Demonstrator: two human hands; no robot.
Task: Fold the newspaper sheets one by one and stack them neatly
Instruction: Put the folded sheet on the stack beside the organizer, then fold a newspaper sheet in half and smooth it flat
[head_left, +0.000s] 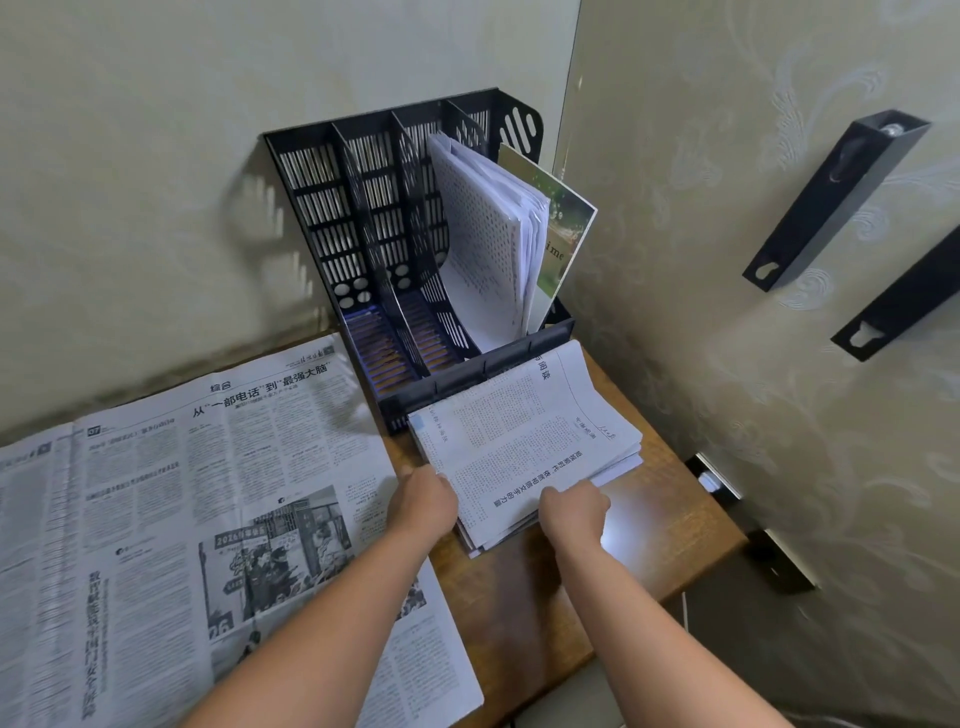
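Newspaper sheets (171, 519) lie spread open over the left and lower left of the frame, covering most of the brown desk (649, 530). Upper centre, a black file rack (363, 218) stands against the wall, with white papers (483, 234) and a green booklet (563, 228) leaning in its right compartments. Just below the rack, at centre right, sits the folded stack (524, 441), its far edge touching the rack's front. The left hand (423, 501) grips the stack's near left edge, fingers curled on it. The right hand (571, 512) holds the near right edge likewise.
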